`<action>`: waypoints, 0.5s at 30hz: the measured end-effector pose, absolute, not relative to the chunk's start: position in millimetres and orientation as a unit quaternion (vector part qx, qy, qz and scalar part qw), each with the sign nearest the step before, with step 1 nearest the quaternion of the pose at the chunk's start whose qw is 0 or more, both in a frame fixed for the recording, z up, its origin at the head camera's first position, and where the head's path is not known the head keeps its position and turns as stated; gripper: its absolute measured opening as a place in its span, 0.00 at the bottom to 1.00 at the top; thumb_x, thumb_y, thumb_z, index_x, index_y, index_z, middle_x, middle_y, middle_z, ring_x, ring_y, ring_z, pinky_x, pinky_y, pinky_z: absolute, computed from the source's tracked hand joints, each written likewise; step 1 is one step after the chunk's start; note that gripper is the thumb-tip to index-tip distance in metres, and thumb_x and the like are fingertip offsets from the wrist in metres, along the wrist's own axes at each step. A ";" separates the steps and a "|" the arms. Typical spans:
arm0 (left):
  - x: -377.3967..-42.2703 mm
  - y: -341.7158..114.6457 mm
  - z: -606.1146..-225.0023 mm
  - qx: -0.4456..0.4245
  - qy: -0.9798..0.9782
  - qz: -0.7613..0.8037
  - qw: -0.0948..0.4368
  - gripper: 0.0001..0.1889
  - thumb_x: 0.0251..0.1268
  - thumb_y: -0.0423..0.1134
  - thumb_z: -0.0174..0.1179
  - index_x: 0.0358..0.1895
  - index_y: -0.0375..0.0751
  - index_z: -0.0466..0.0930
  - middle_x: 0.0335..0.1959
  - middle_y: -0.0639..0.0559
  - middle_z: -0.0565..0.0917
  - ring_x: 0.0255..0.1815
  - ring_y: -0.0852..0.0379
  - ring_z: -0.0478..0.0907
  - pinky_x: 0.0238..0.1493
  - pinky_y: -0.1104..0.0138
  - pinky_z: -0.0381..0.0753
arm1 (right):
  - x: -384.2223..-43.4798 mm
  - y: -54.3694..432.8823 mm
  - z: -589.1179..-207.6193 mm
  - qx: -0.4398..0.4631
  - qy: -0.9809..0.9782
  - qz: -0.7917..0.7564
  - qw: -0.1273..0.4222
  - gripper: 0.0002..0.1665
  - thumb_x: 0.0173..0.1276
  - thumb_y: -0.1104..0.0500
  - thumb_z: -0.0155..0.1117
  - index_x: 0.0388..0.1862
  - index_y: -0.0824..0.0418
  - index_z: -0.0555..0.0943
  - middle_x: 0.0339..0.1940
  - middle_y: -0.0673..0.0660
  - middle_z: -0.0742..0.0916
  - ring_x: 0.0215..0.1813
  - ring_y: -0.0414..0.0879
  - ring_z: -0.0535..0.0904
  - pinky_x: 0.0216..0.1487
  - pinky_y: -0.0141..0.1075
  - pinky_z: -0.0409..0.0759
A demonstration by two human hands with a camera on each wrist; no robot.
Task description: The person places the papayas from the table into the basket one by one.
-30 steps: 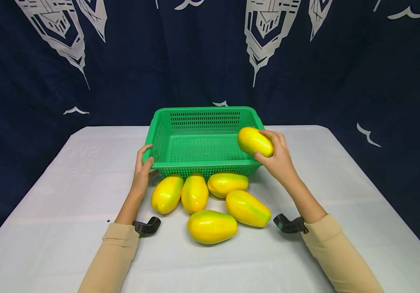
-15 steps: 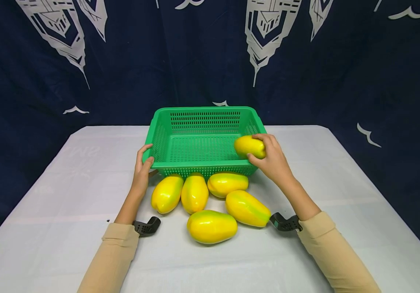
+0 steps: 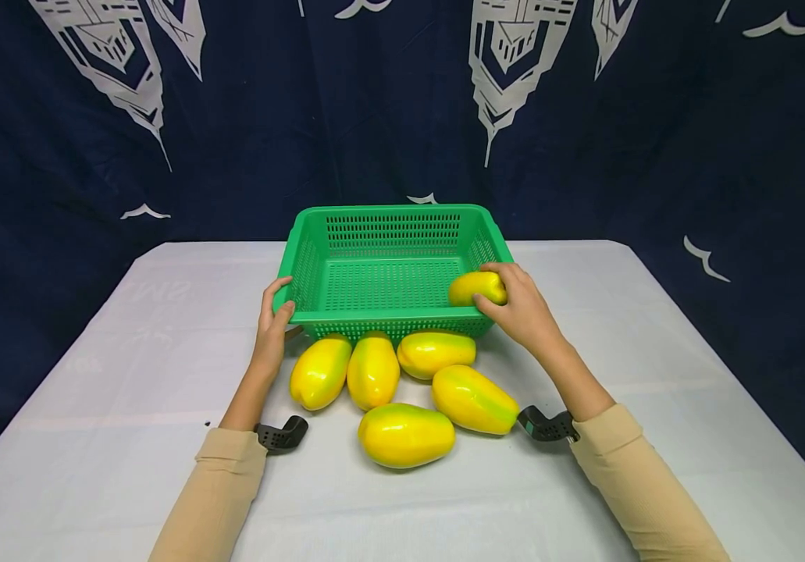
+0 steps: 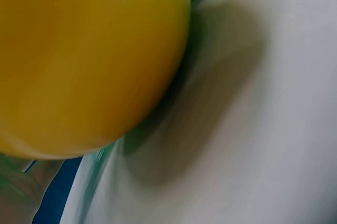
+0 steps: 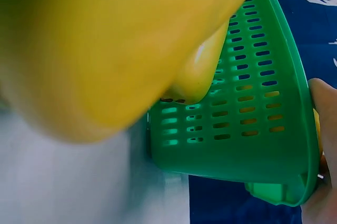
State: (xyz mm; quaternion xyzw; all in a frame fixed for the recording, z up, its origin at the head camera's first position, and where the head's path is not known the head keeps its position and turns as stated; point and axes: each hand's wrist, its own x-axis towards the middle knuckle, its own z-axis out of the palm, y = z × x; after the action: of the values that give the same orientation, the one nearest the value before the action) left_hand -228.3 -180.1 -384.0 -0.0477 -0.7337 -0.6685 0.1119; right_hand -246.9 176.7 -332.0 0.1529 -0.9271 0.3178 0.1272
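Note:
In the head view, a green perforated basket (image 3: 381, 314) stands at the far part of the table. My left hand (image 3: 272, 328) grips its left rim, thumb toward the near corner. At the basket's near right corner, my right hand (image 3: 525, 311) holds a yellow papaya (image 3: 471, 289) low inside, partly behind the front rim. Whether that papaya touches the basket floor cannot be seen. Several yellow-green papayas lie on the table before the basket, the nearest papaya (image 3: 406, 435) lying sideways. A papaya (image 4: 79, 56) fills much of the left wrist view.
A white cloth covers the table (image 3: 128, 437). Behind it hangs a dark blue patterned curtain (image 3: 388, 101). Two papayas (image 3: 374, 371) (image 3: 437, 353) lie close against the basket's front, and another papaya (image 3: 475, 400) rests near the right wrist's black camera (image 3: 546, 425).
My right hand has brought the papaya down and slightly left, from above the right rim to inside the basket. My left hand and the other papayas have stayed put.

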 end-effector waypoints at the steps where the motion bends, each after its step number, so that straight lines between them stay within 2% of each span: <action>1: -228.3 -180.0 -384.2 -0.049 -0.733 -0.669 0.113 0.25 0.66 0.41 0.37 0.67 0.50 0.52 0.73 0.51 0.45 0.68 0.45 0.51 0.64 0.41 0.56 | -247.5 176.7 -332.3 0.153 -0.929 0.314 0.126 0.28 0.63 0.52 0.56 0.61 0.59 0.68 0.58 0.62 0.73 0.53 0.55 0.67 0.49 0.49 0.69; 7: -228.5 -180.2 -383.1 -0.043 -0.739 -0.663 0.117 0.25 0.66 0.40 0.38 0.67 0.49 0.53 0.72 0.50 0.47 0.70 0.47 0.46 0.67 0.43 0.49 | -245.7 175.4 -334.9 0.166 -0.937 0.279 0.130 0.24 0.67 0.50 0.50 0.57 0.61 0.73 0.60 0.61 0.74 0.63 0.57 0.64 0.61 0.52 0.65; 15: -228.2 -180.2 -381.9 -0.041 -0.744 -0.657 0.115 0.25 0.65 0.38 0.37 0.67 0.47 0.53 0.73 0.48 0.46 0.72 0.48 0.44 0.68 0.44 0.46 | -240.3 175.6 -336.2 0.169 -0.929 0.296 0.142 0.24 0.67 0.50 0.50 0.58 0.60 0.72 0.61 0.60 0.74 0.63 0.56 0.64 0.61 0.53 0.64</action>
State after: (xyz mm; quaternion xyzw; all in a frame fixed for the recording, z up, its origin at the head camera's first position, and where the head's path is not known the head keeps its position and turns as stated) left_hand -228.2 -180.2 -381.9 -0.0413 -0.7439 -0.6571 0.1147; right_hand -240.3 175.6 -336.2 0.1692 -0.9295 0.2956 0.1418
